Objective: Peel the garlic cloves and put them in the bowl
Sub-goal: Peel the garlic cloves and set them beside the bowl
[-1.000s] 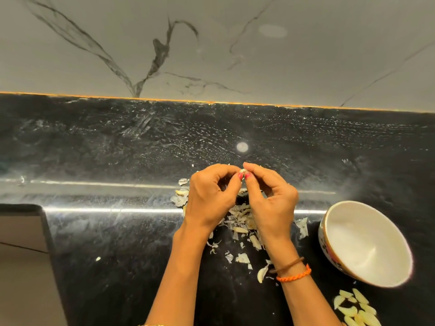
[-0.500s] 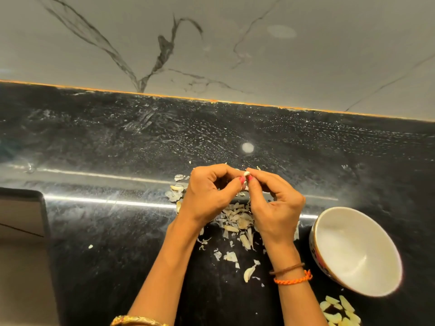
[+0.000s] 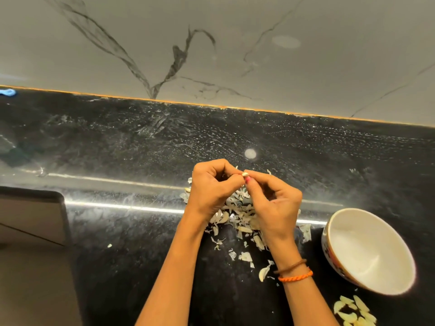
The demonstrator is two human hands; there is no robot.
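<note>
My left hand (image 3: pixel 211 187) and my right hand (image 3: pixel 275 208) meet fingertip to fingertip above the black counter, both pinching one small pale garlic clove (image 3: pixel 244 174). Most of the clove is hidden by the fingers. Under the hands lies a heap of papery garlic skins (image 3: pixel 237 212). A white bowl (image 3: pixel 367 250) with a patterned outside stands to the right of my right wrist, and its inside looks bare. Several yellowish cloves (image 3: pixel 353 311) lie on the counter in front of the bowl.
The black stone counter (image 3: pixel 141 142) runs back to a grey marbled wall. At the left its front edge steps in around a grey recess (image 3: pixel 30 231). Loose skin scraps (image 3: pixel 246 256) are scattered between my forearms. A blue thing (image 3: pixel 8 92) shows at the far left.
The view has shifted, so hands and bowl sit further right in the frame. The fingers keep working on the same clove; nothing was let go.
</note>
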